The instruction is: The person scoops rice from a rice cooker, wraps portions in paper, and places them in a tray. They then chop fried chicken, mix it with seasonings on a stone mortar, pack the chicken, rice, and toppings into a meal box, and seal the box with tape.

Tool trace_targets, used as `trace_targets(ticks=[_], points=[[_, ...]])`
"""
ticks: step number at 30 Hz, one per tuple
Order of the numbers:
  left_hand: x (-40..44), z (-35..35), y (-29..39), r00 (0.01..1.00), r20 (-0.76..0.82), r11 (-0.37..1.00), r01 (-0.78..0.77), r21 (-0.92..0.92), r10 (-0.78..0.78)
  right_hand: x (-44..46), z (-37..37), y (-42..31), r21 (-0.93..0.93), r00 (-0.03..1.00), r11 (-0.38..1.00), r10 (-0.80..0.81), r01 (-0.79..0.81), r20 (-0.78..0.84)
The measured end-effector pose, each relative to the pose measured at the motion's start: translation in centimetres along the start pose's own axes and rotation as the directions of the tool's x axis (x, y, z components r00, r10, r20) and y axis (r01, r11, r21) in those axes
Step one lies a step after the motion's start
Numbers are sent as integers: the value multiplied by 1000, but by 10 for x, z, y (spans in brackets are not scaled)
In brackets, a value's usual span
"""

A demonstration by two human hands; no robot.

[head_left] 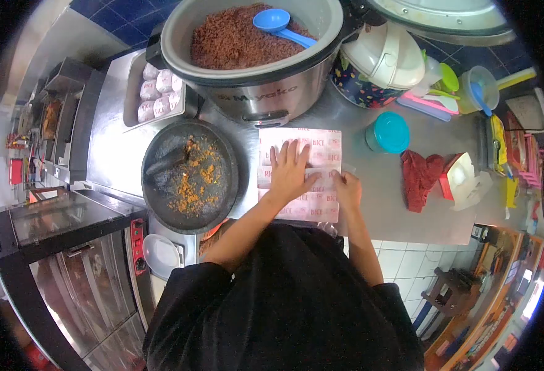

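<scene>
Printed wrapping paper [300,211] in pink and white lies at the counter's front edge, with one sheet or fold overlapping another across its middle. My left hand [292,170] rests flat on the paper with its fingers spread. At the paper's right edge, my right hand [347,188] has its thumb and fingers pinched together on the wrapping paper. A dark stone mortar [154,191] with orange-brown crumbs and a pestle [168,162] stands left of my left hand. Directly behind the paper is a large rice cooker [259,102].
Reddish-brown rice [222,37] and a blue scoop [273,21] are in the cooker. Several wrapped parcels sit in a metal tray [188,105] at left. To the right are a turquoise-lidded tub [388,132], a crumpled red cloth [419,176] and a small open box [461,176].
</scene>
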State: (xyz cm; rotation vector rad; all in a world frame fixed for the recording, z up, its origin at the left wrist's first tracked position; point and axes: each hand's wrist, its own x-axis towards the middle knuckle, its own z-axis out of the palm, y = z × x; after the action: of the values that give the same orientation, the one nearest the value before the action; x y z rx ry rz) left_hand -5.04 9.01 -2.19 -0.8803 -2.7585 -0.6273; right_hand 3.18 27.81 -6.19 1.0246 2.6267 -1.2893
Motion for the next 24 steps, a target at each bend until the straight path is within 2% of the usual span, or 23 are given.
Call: trace_targets(ticks=[1, 2, 3, 4, 6, 7, 8, 9, 13, 15, 16, 18, 19, 21, 22, 24], points=[[4, 9, -6, 999, 41, 999, 18, -49, -16, -3, -7, 0, 2, 1000, 1000, -5, 5, -11], [9, 17, -11, 996, 83, 995, 35, -96, -27, -11, -16, 1, -111, 998, 991, -67, 69, 22], [11, 20, -15, 996, 84, 997, 10, -77, -4, -18, -23, 3, -220, 991, 966, -122, 133, 64], [13, 20, -17, 997, 80, 997, 1, -76, 5, -23, -27, 8, -217, 991, 967, -123, 132, 55], [15, 21, -20, 992, 117, 994, -42, -106, 54, -29, -33, 14, 112, 963, 992, -88, 60, 257], [16, 23, -21, 991, 117, 993, -52, -104, 64, -26, -33, 14, 118, 965, 991, -87, 59, 249], [17, 24, -21, 991, 108, 994, -62, -90, 72, -25, -32, 14, 324, 941, 937, 15, -131, 338], [18, 23, -21, 992, 100, 995, -72, -75, 79, -23, -31, 15, 490, 892, 809, 87, -323, 444], [24, 20, -19, 990, 119, 994, -71, -81, 80, 22, -6, -1, 638, 932, 698, 118, -324, 343], [25, 19, -17, 989, 127, 996, -62, -71, 71, 54, 2, -20, 368, 993, 924, 78, -104, 85], [25, 20, -18, 990, 123, 996, -62, -64, 69, 65, 4, -30, 372, 994, 923, 70, -98, 87], [26, 20, -18, 989, 135, 997, -56, -58, 63, 82, 6, -47, 337, 997, 939, -76, 69, 7], [26, 19, -18, 988, 145, 996, -33, -83, 45, 89, 4, -54, 337, 997, 939, -83, 75, 10], [28, 19, -18, 991, 128, 995, -32, -95, 44, 97, -3, -66, 402, 962, 905, -222, 141, 161], [28, 18, -19, 992, 117, 994, -33, -108, 46, 95, -6, -69, 400, 959, 905, -227, 143, 172], [28, 19, -23, 998, 55, 994, -34, -101, 40, 84, -17, -72, 539, 925, 826, -318, 163, 208]])
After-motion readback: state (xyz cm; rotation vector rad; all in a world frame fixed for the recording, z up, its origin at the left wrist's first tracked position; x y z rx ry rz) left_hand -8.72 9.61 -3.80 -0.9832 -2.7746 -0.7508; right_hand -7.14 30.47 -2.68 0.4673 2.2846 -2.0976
